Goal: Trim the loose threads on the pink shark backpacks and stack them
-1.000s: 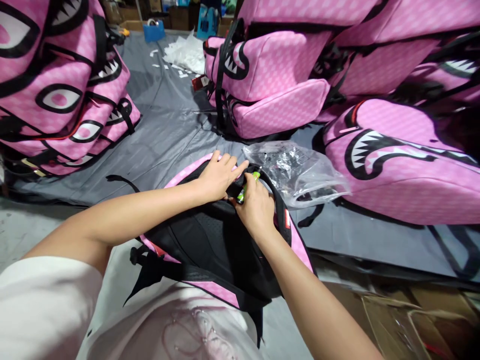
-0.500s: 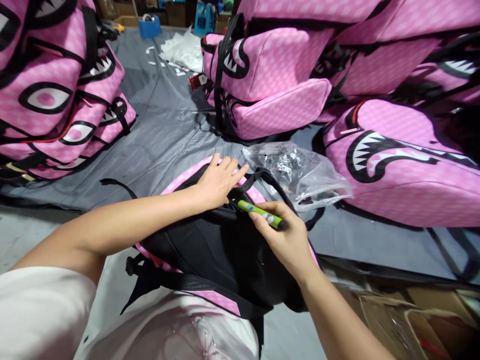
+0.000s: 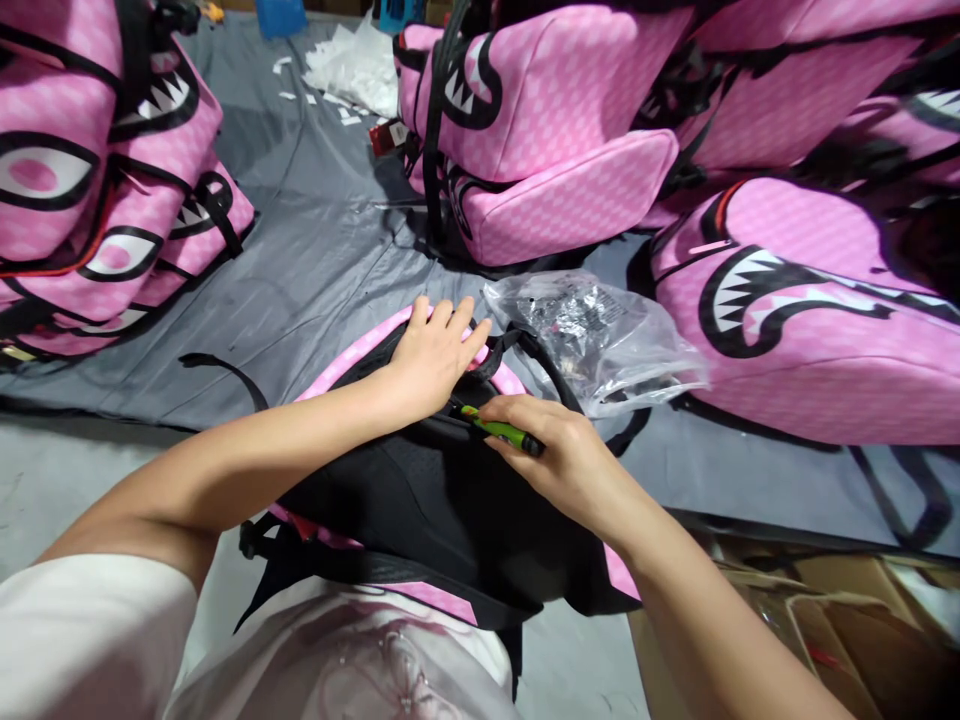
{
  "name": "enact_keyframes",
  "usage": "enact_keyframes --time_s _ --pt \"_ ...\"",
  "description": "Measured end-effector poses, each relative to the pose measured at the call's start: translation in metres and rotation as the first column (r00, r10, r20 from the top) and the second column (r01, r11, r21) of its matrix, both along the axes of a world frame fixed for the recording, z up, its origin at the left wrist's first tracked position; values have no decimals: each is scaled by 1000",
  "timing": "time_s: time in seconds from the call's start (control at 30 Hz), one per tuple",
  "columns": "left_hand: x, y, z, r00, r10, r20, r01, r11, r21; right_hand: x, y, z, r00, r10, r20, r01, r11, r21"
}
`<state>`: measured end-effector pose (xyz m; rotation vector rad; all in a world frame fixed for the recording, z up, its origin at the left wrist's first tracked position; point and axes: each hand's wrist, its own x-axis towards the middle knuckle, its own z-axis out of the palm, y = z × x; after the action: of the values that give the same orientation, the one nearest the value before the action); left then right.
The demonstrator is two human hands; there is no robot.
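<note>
A pink-edged black backpack (image 3: 450,500) lies across the table's front edge and against my body, its black strap side up. My left hand (image 3: 435,360) rests on its upper part, fingers spread over the pink rim. Just right of that, my right hand (image 3: 559,440) is closed around a green pen-shaped tool (image 3: 510,432) with a printed pattern and a black end; its exact kind is unclear. The tool's far tip points at the black fabric by the top handle (image 3: 501,352), close to my left palm. Whether the tip touches the fabric is hidden.
A clear plastic bag (image 3: 600,340) with dark small contents lies beyond my right hand. Pink shark-mouth backpacks are piled at left (image 3: 150,180) and back right (image 3: 555,120); another backpack (image 3: 817,330) lies at right. White scraps (image 3: 352,75) and cardboard (image 3: 855,620) also show.
My right hand has turned and moved slightly left, bringing the green tool closer to my left palm and covering more of it. My left hand stays on the backpack. The view has tilted slightly down.
</note>
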<state>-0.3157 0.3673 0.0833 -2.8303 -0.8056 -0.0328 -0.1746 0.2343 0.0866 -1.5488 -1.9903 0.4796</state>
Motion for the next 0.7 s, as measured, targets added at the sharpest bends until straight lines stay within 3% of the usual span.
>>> enact_keyframes --time_s 0.23,0.7 --pt "-2 0 3 1000 -19 -10 19 1000 -11 -5 -1 -5 996 2 88 -8 997 72" --pt "-5 0 1 999 -26 26 26 1000 -4 -15 1 1 983 -14 184 7 999 36"
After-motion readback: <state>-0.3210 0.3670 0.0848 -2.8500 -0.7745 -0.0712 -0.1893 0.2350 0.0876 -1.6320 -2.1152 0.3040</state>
